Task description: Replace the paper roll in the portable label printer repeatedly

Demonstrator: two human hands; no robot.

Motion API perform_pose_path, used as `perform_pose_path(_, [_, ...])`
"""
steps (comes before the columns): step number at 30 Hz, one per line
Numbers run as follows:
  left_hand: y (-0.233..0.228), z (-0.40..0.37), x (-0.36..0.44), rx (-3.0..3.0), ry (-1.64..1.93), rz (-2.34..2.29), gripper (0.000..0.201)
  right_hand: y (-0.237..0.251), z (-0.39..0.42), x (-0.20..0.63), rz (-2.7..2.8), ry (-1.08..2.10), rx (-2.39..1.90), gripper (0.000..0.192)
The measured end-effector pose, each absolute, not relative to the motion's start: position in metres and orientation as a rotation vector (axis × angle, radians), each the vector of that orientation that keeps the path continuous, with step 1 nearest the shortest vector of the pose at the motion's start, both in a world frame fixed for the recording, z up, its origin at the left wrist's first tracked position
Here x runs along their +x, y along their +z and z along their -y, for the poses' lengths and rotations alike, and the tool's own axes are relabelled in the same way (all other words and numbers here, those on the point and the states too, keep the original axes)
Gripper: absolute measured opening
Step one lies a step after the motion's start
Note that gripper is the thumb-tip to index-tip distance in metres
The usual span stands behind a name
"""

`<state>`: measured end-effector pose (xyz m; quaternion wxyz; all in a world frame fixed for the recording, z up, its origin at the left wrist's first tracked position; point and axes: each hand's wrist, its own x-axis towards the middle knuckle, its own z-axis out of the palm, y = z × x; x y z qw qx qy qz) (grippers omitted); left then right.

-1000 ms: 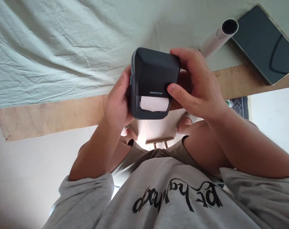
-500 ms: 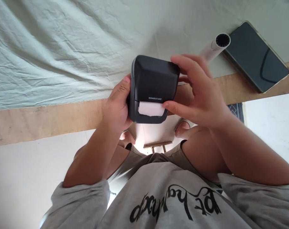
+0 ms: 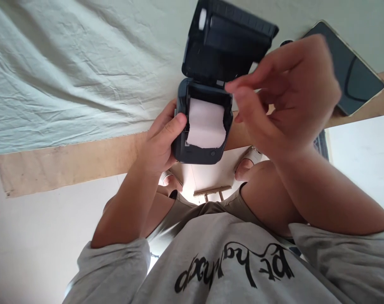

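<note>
My left hand (image 3: 158, 143) clamps the small dark label printer (image 3: 204, 122) by its left side, over the near table edge (image 3: 68, 158). My right hand (image 3: 283, 101) hovers loose-fingered, blurred, beside its raised lid (image 3: 225, 40). The printer looks light, rigid and smooth-cased, best gripped by its sides; the paper roll (image 3: 206, 126) is flimsy. The hand hides part of a phone (image 3: 356, 80).

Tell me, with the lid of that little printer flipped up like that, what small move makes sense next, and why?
Probably bring the right hand down to the white paper. The lid stands open, the paper lies exposed in the printer, the left hand grips the body, and the right hand hovers free beside it.
</note>
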<state>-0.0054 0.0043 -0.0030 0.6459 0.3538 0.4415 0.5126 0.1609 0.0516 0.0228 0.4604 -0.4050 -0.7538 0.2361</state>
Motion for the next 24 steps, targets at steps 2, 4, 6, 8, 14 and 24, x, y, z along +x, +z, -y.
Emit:
perform_pose_path(2, [-0.003,-0.004,-0.006,0.834,1.152,-1.001,0.039,0.021,-0.052,0.161,2.075,0.496,-1.061,0.007])
perform_pose_path(4, [-0.003,-0.003,-0.008,0.854,1.129,-1.007,0.039,0.023,-0.052,0.162,2.333,0.4,-1.213,0.012])
perform_pose_path(6, [-0.002,-0.002,-0.009,0.861,1.109,-1.01,0.038,0.027,-0.05,0.161,2.511,0.335,-1.358,0.018])
perform_pose_path(8, [-0.001,-0.002,-0.008,0.851,1.094,-1.004,0.036,0.03,-0.05,0.16,2.609,0.295,-1.386,0.021])
perform_pose_path(14, [0.001,-0.001,-0.006,0.786,1.153,-1.028,0.03,0.032,-0.05,0.161,2.5,0.507,-1.289,0.038])
perform_pose_path(24, [-0.002,-0.004,-0.006,0.741,1.165,-0.994,0.026,0.022,-0.054,0.199,1.515,1.327,-0.974,0.022])
